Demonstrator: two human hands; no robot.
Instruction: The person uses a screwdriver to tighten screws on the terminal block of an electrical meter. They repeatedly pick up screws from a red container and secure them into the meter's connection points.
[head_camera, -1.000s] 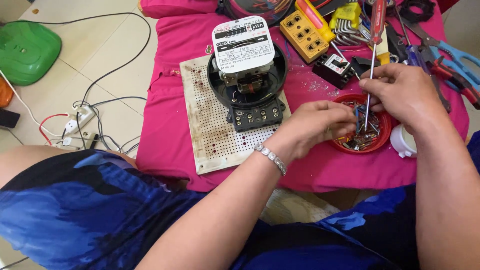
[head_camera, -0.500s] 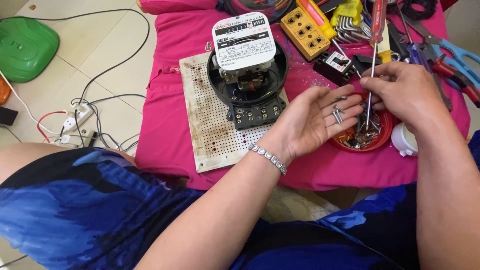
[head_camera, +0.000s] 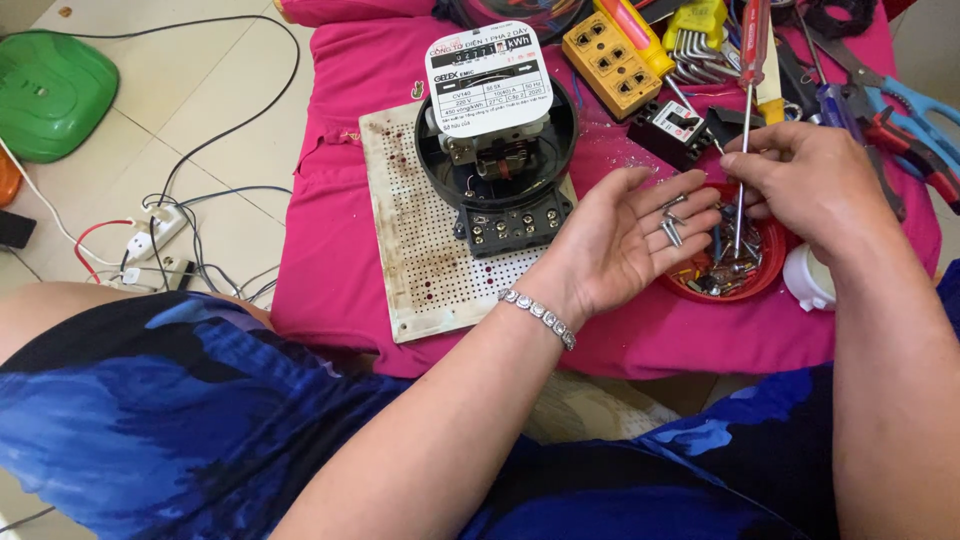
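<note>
left hand (head_camera: 625, 240) lies palm up, fingers spread wide open, w/ a few small silver screws (head_camera: 672, 225) resting loose on the fingertips; nothing gripped. silver bracelet (head_camera: 540, 318) on the wrist. right hand (head_camera: 805, 185) at 3 o'clock of the left, fingers closed around the shaft of a red-handled screwdriver (head_camera: 748, 100) held upright, tip down in the red dish (head_camera: 750, 280). dish sits just below both hands' fingertips, approx. between them, holding mixed screws and small hw. at 9 o'clock of the left hand: round black electricity meter (head_camera: 497, 150), cover off, white faceplate on top, mounted on a perforated white board (head_camera: 420, 250). all rest on a pink cloth (head_camera: 330, 260). at 12 o'clock: yellow socket block (head_camera: 610, 60). at 3 o'clock of the dish: white cap (head_camera: 805, 280).
</note>
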